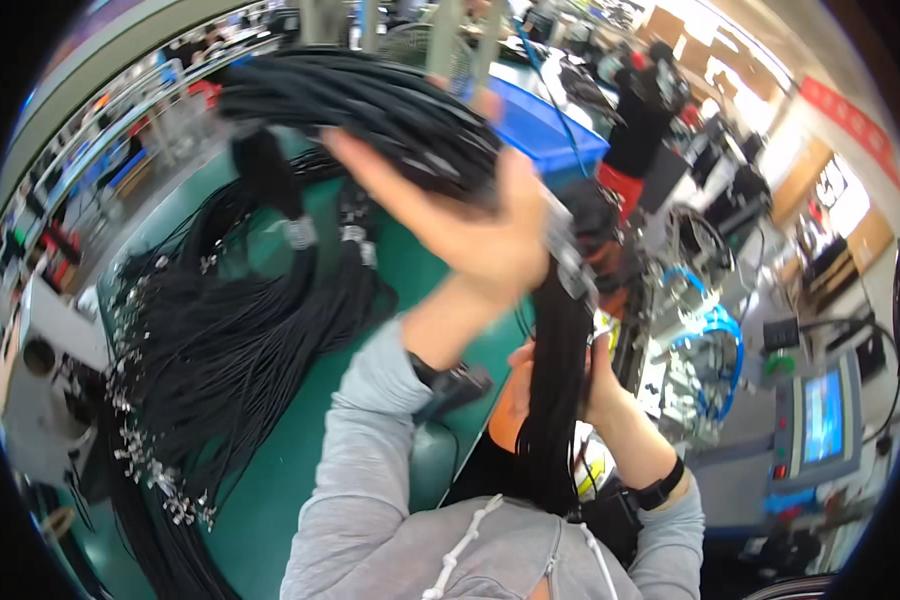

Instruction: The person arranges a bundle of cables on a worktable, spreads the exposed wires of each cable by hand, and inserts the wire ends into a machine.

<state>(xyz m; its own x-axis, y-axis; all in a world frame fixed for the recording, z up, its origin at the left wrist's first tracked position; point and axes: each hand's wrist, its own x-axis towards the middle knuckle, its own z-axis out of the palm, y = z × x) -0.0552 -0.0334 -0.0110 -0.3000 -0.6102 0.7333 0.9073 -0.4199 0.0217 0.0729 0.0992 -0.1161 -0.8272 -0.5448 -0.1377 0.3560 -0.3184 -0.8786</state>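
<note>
Left-hand fingers: spread wide in a fork on the left hand (485, 240), with the raised part of the black cable bundle (360, 110) lying across them; motion blur hides how firmly they grip, so I cannot tell whether they close on it.
Right-hand fingers: curled around the hanging length of the same bundle, the right hand (602, 385) at its right side and fingertips showing at its left edge.
Bundle in hand: many thin black cables, arching above the tabletop at upper left, passing the left hand and dropping in front of the person's chest.
Wrap: a shiny, translucent band (570, 265) around the bundle, just right of the left hand.
Wrists: a dark band (425, 372) on the left, a black watch-like band (660, 487) on the right.
Clothing: light grey zipped hoodie (370, 450) with white drawstrings (460, 550).
Tabletop: green work surface (280, 490) beneath the left arm.
Cables on it: loose black cable bundles (250, 340), fanned out, their small silvery connectors (140, 460) along the left edge.
Beyond the hands: a blue plastic bin (540, 130), behind the bundle.
Right side: blue tubing (735, 350) on a workstation, with a lit grey-framed monitor (823, 418) farther right.
Background: a co-worker (640, 135) in a dark top and red lower garment.
</note>
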